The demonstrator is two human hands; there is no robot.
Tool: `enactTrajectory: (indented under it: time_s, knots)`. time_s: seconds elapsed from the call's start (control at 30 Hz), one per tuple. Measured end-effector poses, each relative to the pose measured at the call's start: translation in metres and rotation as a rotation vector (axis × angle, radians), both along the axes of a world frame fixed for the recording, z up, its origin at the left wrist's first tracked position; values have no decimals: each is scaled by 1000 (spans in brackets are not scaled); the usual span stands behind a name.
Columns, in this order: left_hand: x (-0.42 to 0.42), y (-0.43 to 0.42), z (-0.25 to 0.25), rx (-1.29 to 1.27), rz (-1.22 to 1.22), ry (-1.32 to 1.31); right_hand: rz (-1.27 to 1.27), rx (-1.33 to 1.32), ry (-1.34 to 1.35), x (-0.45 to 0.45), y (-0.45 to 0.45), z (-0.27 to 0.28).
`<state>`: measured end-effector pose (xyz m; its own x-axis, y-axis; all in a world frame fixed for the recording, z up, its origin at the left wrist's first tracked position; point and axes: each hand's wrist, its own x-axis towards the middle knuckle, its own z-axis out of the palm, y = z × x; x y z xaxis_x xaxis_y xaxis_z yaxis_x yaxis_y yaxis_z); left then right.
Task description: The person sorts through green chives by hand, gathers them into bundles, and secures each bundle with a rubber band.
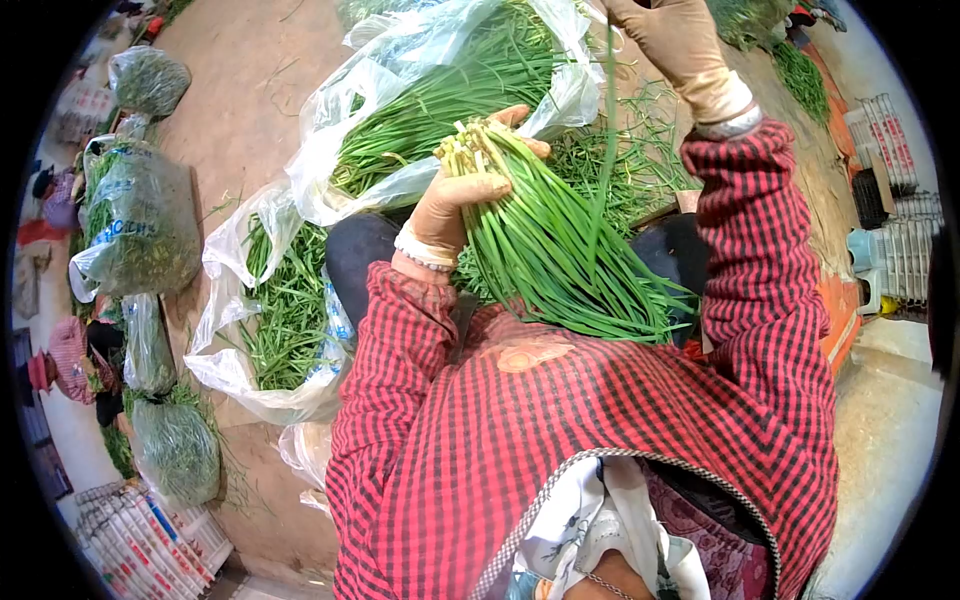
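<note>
My left hand [452,205], in a pale glove, is closed around a thick bunch of garlic chives [570,235]. Their pale cut ends stick up past the thumb, and the green tips fan down to the right over my lap. Raised at the top right, my right hand [672,45], also gloved, has a single long chive strand [609,110] hanging from its fingers, down in front of the bunch. Its fingertips are partly cut off by the frame's top edge. Beyond the bunch, an open plastic bag [325,150] holds many more long chives [440,110].
Another open bag [225,350] of green trimmings stands at my left. Loose scraps [625,165] lie on the floor ahead. Filled bags [150,215] line the left side, with people [75,370] beyond. Stacked white crates [150,540] stand lower left, others [905,250] at the right.
</note>
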<state>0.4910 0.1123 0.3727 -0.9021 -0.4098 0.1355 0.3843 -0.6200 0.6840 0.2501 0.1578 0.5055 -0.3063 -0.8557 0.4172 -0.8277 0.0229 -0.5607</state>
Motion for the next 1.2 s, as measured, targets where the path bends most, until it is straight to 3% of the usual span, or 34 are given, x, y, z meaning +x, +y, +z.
enactTrajectory:
  time_s: [0.03,0.07,0.13,0.27,0.3,0.37,0.43,0.5,0.53,0.57,0.63,0.7,0.77,0.8,0.83,0.93,1.0,1.2]
  knots:
    - [0,-1,-1,-6,1,7,-159,-10,343,-3,-1,0]
    - [-1,-1,-1,-7,1,9,-159,-11,345,-4,3,-4]
    - [-3,0,-2,10,9,2,116,142,-38,31,18,-2]
    - [-2,6,3,42,32,-93,673,-125,230,68,2,-31]
    - [1,-11,-32,-78,50,-98,766,129,159,76,2,-32]
    - [-3,8,-19,235,120,27,797,153,207,83,-2,-57]
    - [-3,3,-21,230,138,24,794,212,105,80,0,-57]
    - [-7,-7,-15,211,105,43,631,260,-215,76,11,-58]
    - [-9,-2,8,201,243,22,620,318,-164,66,13,-67]
    - [-6,-11,12,191,262,21,657,414,-361,60,20,-79]
    - [10,-32,20,141,435,-3,691,730,-487,48,44,-93]
    - [28,-51,25,235,461,163,656,904,-531,33,69,-111]
    - [48,-67,26,201,526,116,504,1186,-346,11,81,-104]
    - [52,-69,26,201,524,73,402,1188,-86,-9,90,-111]
    - [56,-72,26,208,513,33,284,1176,168,-14,92,-110]
    - [53,-63,18,256,486,-41,411,591,-373,-12,79,-80]
    - [40,-50,14,216,436,-66,355,341,-407,26,62,-56]
    - [15,-25,9,326,225,-27,382,61,-9,97,31,-71]
